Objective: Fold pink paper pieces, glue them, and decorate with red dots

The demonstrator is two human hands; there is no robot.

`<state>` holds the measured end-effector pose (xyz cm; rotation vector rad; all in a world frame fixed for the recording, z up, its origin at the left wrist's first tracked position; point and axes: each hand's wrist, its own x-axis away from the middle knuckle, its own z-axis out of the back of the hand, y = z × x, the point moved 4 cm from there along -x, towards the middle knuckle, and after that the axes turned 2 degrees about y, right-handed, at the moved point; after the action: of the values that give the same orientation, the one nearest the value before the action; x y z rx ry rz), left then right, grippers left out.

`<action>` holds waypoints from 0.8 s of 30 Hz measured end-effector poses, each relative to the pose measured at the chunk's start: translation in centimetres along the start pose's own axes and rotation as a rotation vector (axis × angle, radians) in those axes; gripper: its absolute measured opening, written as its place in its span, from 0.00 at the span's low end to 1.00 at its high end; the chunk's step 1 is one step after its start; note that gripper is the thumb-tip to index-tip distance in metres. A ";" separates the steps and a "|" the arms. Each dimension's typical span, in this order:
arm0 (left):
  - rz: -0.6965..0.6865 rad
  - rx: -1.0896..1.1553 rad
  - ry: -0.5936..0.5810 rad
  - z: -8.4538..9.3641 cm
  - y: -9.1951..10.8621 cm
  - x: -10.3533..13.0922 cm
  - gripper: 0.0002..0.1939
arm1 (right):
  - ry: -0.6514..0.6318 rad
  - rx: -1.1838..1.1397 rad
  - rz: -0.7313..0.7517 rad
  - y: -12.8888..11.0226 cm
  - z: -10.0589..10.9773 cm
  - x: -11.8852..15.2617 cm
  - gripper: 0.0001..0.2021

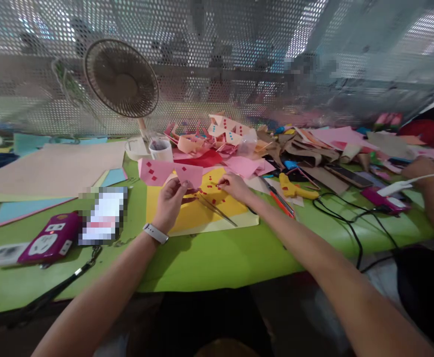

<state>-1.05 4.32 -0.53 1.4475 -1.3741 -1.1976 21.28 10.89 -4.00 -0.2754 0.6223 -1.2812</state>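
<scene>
A pink paper strip (189, 173) with red diamond shapes on it is pinched in my left hand (170, 198), held up over a yellow sheet (161, 210). Small red paper pieces (210, 187) lie scattered on that sheet. My right hand (235, 186) is just above the sheet's right side, thumb and fingers pressed together; what they hold, if anything, is too small to make out. Between my hands a thin pair of tweezers (220, 213) rests on the sheet. Right of the sheet lies a red-orange cutter (280, 198).
A fan (122, 78) and a white cup (160, 150) stand behind. Cut paper pieces (232, 130) are heaped at the back. A yellow glue gun (295, 188), black cables (351, 223), a phone (103, 215) and a purple device (55, 238) lie around. Another person's hand (423, 171) reaches in at right.
</scene>
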 end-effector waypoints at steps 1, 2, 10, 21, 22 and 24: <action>-0.001 0.000 0.003 0.0 0.0 0.0 0.17 | 0.001 -0.008 -0.012 0.0 0.1 -0.1 0.02; -0.002 -0.001 0.005 0.1 -0.1 -0.1 0.17 | 0.002 -0.016 -0.023 0.0 0.2 -0.1 0.02; -0.017 0.004 0.011 0.3 0.0 -0.2 0.17 | -0.074 -0.022 -0.015 -3.3 2.8 2.1 0.08; -0.029 0.015 0.030 0.4 -0.1 -0.2 0.15 | -0.317 0.301 0.008 -8.1 4.7 8.1 0.05; -0.030 0.016 0.031 0.4 0.0 -0.3 0.15 | -0.291 0.236 -0.030 -7.8 5.3 8.0 0.05; -0.037 0.022 0.039 0.5 0.1 -0.3 0.15 | -0.224 0.009 -0.080 -7.1 6.5 7.6 0.07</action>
<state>-1.58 4.65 -0.55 1.5098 -1.3439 -1.1750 20.48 0.74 2.86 -0.4331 0.4179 -1.3080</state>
